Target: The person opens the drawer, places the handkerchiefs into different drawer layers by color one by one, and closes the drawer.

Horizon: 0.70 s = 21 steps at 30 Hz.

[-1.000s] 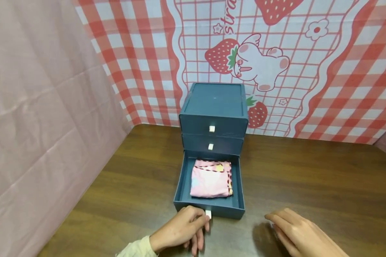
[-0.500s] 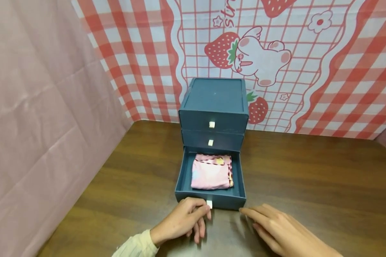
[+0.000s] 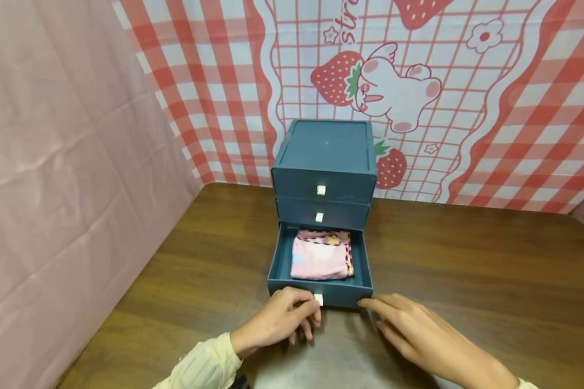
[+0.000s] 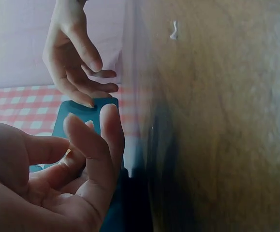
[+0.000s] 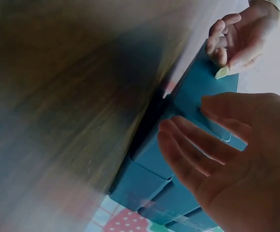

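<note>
A dark blue three-drawer cabinet point(image 3: 325, 156) stands on a brown wooden table point(image 3: 467, 270). Its bottom drawer point(image 3: 343, 293) is pulled out, and a folded pink cloth point(image 3: 319, 258) lies in it. My left hand point(image 3: 303, 314) rests against the drawer front beside the white knob point(image 3: 318, 299), fingers loosely bent and holding nothing. My right hand point(image 3: 375, 310) touches the drawer's front right corner with straight fingers. The left wrist view shows my left hand point(image 4: 81, 159) with an empty palm at the blue front. In the right wrist view my right hand point(image 5: 212, 145) is spread before the drawer point(image 5: 202, 87).
The two upper drawers are closed, each with a small white knob point(image 3: 320, 190). A pink cloth wall point(image 3: 68, 178) hangs on the left. A red checked strawberry backdrop point(image 3: 467, 97) hangs behind the cabinet. Bare table lies on both sides of the cabinet.
The bottom drawer has slid partway back into the cabinet. My right hand moved left from the table to the drawer's front corner. My left hand followed the drawer front.
</note>
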Each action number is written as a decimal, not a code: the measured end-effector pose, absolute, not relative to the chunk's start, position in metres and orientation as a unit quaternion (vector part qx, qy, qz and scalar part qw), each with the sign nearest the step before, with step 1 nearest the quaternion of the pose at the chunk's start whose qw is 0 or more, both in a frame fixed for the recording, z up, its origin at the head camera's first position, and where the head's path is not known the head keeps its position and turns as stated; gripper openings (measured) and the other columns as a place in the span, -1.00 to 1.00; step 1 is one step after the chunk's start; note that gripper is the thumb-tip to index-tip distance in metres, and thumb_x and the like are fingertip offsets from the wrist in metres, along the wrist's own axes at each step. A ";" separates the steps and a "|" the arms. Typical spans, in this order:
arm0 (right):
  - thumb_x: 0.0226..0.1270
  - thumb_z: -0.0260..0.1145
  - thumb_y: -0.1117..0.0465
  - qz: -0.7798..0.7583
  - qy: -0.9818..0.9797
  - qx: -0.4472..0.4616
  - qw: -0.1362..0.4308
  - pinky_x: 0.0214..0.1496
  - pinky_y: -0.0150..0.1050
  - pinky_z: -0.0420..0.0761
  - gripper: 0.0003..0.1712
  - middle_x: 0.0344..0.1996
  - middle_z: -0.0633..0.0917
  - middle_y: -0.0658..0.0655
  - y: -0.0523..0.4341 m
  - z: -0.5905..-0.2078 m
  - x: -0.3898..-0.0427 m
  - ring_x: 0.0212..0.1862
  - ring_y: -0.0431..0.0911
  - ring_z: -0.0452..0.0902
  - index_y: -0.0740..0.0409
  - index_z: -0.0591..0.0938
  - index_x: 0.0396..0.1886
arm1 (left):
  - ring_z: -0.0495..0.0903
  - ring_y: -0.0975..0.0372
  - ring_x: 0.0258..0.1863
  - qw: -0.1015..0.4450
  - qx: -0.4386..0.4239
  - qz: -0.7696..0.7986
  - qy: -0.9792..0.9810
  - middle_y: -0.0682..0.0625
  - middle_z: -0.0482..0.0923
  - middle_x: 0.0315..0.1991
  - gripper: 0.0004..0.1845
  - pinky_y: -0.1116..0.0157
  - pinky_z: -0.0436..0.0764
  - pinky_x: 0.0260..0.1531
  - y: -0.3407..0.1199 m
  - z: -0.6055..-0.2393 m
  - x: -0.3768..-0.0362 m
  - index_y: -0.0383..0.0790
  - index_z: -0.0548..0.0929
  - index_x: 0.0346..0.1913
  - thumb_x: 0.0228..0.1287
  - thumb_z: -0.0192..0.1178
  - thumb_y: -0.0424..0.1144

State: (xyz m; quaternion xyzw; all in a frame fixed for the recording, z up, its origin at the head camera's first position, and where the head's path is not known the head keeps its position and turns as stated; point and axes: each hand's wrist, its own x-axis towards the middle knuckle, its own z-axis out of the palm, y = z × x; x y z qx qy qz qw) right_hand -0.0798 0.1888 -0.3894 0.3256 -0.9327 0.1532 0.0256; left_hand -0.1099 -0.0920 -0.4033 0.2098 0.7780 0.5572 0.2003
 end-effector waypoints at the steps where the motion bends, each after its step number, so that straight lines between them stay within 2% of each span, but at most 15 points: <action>1: 0.37 0.34 0.22 0.154 -0.932 0.328 0.032 -0.05 -0.19 0.69 -0.54 0.05 0.63 -0.13 0.188 -0.390 -0.081 0.03 -0.25 0.57 -0.08 0.59 0.25 | 0.69 0.01 -0.59 0.198 0.210 0.556 0.779 -0.16 0.69 -0.47 -0.70 0.29 0.53 -0.82 -0.092 -0.403 -0.111 -0.30 0.66 -0.39 0.52 0.05 -0.27; 5: 0.35 0.35 0.23 0.158 -0.928 0.332 0.052 -0.08 -0.18 0.69 -0.55 0.04 0.63 -0.09 0.186 -0.392 -0.083 0.02 -0.23 0.59 -0.03 0.60 0.23 | 0.70 -0.05 -0.55 0.193 0.209 0.552 0.784 -0.19 0.68 -0.49 -0.69 0.29 0.55 -0.80 -0.093 -0.403 -0.115 -0.31 0.66 -0.38 0.53 0.05 -0.27; 14: 0.25 0.42 0.28 0.124 -0.922 0.341 0.132 -0.06 -0.13 0.69 -0.54 0.00 0.66 0.04 0.181 -0.392 -0.092 0.00 -0.12 0.62 0.10 0.63 0.17 | 0.71 -0.03 -0.52 0.177 0.216 0.538 0.795 -0.19 0.68 -0.44 -0.67 0.34 0.55 -0.77 -0.092 -0.401 -0.130 -0.32 0.65 -0.38 0.55 0.01 -0.27; 21: 0.29 0.39 0.26 0.129 -0.931 0.322 0.116 -0.04 -0.12 0.69 -0.54 0.02 0.67 0.09 0.178 -0.393 -0.099 0.02 -0.09 0.64 0.16 0.61 0.20 | 0.71 -0.06 -0.50 0.173 0.217 0.537 0.797 -0.24 0.68 -0.43 -0.67 0.27 0.58 -0.76 -0.092 -0.400 -0.138 -0.36 0.65 -0.37 0.55 0.01 -0.27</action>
